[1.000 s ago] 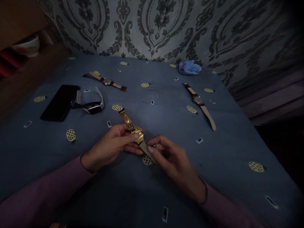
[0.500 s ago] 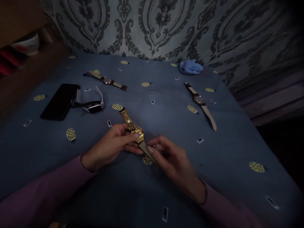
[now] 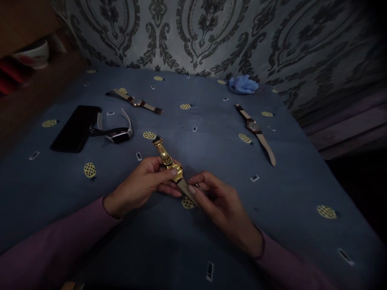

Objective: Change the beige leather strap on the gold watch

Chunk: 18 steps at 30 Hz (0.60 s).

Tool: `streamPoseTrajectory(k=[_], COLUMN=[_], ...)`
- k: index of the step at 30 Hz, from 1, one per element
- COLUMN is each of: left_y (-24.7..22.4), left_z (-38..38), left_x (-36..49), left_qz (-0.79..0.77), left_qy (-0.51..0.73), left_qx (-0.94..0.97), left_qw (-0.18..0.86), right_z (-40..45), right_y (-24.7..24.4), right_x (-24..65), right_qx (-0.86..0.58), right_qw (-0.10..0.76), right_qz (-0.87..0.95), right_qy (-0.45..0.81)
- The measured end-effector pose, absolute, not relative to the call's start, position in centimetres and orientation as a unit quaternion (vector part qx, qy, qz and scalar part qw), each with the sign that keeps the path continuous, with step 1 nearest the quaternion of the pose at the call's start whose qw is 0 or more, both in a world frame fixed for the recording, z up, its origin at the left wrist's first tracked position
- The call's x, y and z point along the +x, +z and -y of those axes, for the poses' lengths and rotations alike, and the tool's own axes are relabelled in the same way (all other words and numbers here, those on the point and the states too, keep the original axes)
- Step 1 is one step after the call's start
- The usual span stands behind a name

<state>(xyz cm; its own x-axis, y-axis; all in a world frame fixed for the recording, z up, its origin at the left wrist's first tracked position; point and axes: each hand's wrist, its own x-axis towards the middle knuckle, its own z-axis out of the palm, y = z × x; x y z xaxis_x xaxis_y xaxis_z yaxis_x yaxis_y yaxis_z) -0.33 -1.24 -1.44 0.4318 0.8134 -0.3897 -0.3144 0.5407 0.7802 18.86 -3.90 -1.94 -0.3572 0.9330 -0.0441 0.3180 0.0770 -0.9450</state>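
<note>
A gold-coloured wristwatch (image 3: 175,172) lies tilted in my left hand (image 3: 148,177), with the thumb pressed on its case and the fingers beneath. Its folding metal clasp (image 3: 162,151) points up and away, while a grey-beige strap (image 3: 186,192) runs down towards my right hand (image 3: 217,197). Between the thumb and fingers of that hand is a thin metal tool (image 3: 198,186), its tip close to the strap where it joins the case. Most of the tool is hidden by the fingers, so its kind is unclear. The right thumb overlaps the strap's edge.
Two more watches with light-lined straps lie face down, one at the back left (image 3: 136,102) and one at the right (image 3: 253,126). A black phone (image 3: 76,129) and a white-strapped smartwatch (image 3: 121,137) are at left. A crumpled blue cloth (image 3: 243,84) rests near the patterned wall.
</note>
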Motion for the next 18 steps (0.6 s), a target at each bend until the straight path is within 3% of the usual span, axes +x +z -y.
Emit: streamPoseTrajectory(k=[18], left_y=[-1.54], left_z=[1.3], left_x=[-0.26], left_qz=[-0.39], left_qy=[0.368], left_qx=[0.319], left_qw=[0.781], right_z=[4.01], right_y=[-1.91], right_x=[18.82], right_qx=[-0.47], right_qw=[0.313], right_qz=[0.66], right_qy=[0.495])
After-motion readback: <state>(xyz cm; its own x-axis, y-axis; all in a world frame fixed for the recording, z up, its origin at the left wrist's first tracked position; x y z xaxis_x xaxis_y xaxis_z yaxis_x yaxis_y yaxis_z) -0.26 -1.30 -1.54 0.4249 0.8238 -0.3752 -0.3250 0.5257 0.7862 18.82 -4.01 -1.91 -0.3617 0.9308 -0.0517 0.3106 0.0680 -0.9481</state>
